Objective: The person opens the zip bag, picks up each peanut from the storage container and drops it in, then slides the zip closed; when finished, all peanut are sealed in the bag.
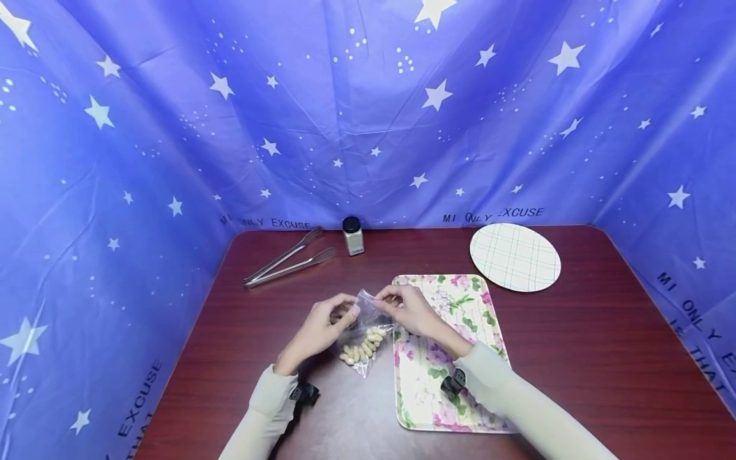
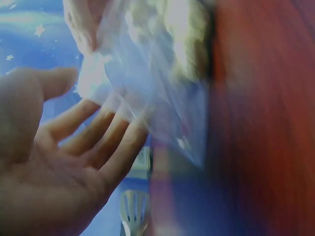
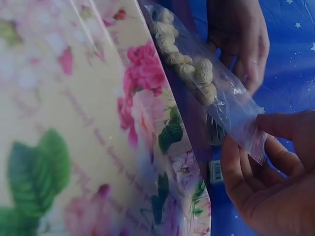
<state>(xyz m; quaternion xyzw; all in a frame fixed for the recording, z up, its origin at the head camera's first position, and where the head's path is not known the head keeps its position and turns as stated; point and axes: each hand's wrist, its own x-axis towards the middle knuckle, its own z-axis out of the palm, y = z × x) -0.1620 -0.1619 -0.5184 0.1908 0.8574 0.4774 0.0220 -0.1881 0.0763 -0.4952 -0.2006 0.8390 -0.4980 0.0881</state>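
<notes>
A clear zip bag (image 1: pixel 368 322) of unshelled peanuts (image 1: pixel 363 347) hangs low over the table, beside the floral tray. My right hand (image 1: pixel 411 311) pinches the bag's upper corner between thumb and fingers, as the right wrist view also shows. On the bag's other side is my left hand (image 1: pixel 328 324). Its thumb stands apart from the bag in the left wrist view, and its relaxed fingers (image 2: pixel 106 130) reach behind or against the plastic. Blur there hides exactly where they touch.
The floral tray (image 1: pixel 414 402) lies beneath my right forearm. Metal tongs (image 1: pixel 282 260) and a black-capped jar (image 1: pixel 353 237) are at the back left. An oval checked plate (image 1: pixel 514 257) sits at the back right. A blue star-patterned curtain (image 1: pixel 368 115) encloses the table (image 1: pixel 575 358).
</notes>
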